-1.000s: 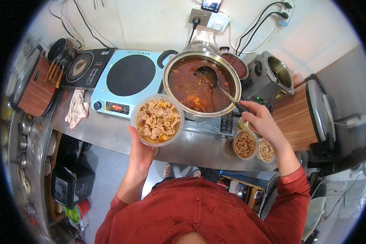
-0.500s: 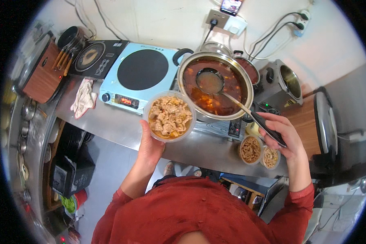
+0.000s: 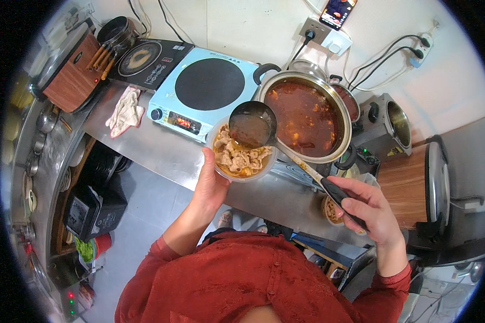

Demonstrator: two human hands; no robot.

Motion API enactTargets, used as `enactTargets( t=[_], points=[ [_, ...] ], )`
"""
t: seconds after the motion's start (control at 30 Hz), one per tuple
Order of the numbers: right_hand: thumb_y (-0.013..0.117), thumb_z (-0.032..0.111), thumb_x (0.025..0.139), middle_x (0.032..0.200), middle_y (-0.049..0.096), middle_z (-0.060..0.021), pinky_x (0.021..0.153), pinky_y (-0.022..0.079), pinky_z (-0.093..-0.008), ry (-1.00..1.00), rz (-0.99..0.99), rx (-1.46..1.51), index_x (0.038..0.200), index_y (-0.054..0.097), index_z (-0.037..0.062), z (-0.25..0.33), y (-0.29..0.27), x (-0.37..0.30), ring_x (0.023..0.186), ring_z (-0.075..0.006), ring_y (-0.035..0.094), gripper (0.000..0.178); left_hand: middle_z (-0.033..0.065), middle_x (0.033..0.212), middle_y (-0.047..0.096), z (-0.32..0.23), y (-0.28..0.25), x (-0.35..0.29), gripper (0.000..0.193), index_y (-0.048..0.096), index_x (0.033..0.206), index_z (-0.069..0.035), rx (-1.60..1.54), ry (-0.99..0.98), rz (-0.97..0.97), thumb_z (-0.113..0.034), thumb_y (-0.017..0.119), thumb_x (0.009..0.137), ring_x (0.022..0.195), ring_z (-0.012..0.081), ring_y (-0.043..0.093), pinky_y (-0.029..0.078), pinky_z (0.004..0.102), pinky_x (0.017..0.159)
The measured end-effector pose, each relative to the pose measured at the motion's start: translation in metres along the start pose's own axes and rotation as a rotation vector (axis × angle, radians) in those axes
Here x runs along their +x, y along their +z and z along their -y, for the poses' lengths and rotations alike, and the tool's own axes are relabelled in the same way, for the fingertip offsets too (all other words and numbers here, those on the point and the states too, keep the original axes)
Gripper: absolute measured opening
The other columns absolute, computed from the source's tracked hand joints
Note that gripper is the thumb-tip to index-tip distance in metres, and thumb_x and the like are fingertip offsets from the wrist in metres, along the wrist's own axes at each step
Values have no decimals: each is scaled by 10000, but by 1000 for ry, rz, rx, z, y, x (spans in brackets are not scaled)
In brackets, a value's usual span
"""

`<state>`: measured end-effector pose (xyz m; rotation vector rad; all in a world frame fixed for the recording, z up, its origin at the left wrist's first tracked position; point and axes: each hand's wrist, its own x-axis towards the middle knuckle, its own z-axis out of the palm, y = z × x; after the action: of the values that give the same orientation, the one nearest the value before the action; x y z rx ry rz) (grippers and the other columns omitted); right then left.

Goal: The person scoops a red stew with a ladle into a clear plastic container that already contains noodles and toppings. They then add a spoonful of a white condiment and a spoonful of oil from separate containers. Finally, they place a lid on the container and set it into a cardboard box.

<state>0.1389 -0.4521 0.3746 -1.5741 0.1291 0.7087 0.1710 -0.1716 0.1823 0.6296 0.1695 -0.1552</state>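
My left hand [image 3: 210,180] is wrapped round a clear round plastic tub [image 3: 241,176], which holds pale cooked meat slices [image 3: 241,159] in some broth. With my right hand [image 3: 364,207] I grip the dark handle of a ladle [image 3: 252,125]. Its bowl, filled with brownish soup, hangs over the tub's far side and hides part of the meat. Just right of the tub stands a large steel pot [image 3: 347,121] of reddish-brown soup [image 3: 302,116] with bits floating in it; the ladle's shaft passes across its near rim.
A light blue induction cooker [image 3: 161,102] with a lit display stands left of the pot. Farther left are a black cooker [image 3: 170,54] and a crumpled white cloth [image 3: 127,112]. A second tub of food [image 3: 331,209] sits partly behind my right hand. A phone [image 3: 338,13] leans on the wall.
The ladle has come up out of the soup and moved left over the tub, carrying soup. My right hand shifted slightly nearer and left. The whole view has turned a little.
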Motion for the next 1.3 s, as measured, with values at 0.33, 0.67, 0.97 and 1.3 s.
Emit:
enactTargets(
  t=[0.33,0.67,0.97,1.3],
  points=[
    [507,78,914,818,598,-76,424,322,-200,2,34,159,1350,465,-10,-3,-8,-2,477,-69,430,447,39,1406,463,-1,1,-3,817,338,1435,-131,-22,-6,-29,-678,482,846,1297,194,437,387,368,1012],
    [506,88,919,784,593,-99,371,302,-203,-121,-177,198,1325,478,-15,-22,-42,3,424,-74,419,419,50,1430,437,0,0,0,831,326,1443,-119,-37,-37,-20,-683,460,849,1315,206,419,366,387,1054],
    [580,88,859,906,648,-150,590,465,-286,-357,-529,-688,1275,520,-14,-56,-62,30,646,-197,599,433,60,1479,374,4,-9,4,869,297,1461,-111,-34,-58,6,-702,441,840,1360,234,354,291,408,1122],
    [567,124,887,866,651,-112,554,449,-252,-393,-521,-834,1292,519,1,-54,-74,57,610,-127,573,426,47,1463,391,3,-13,5,890,292,1459,-119,-38,-76,-41,-709,475,819,1346,221,371,320,392,1099]
  ],
)
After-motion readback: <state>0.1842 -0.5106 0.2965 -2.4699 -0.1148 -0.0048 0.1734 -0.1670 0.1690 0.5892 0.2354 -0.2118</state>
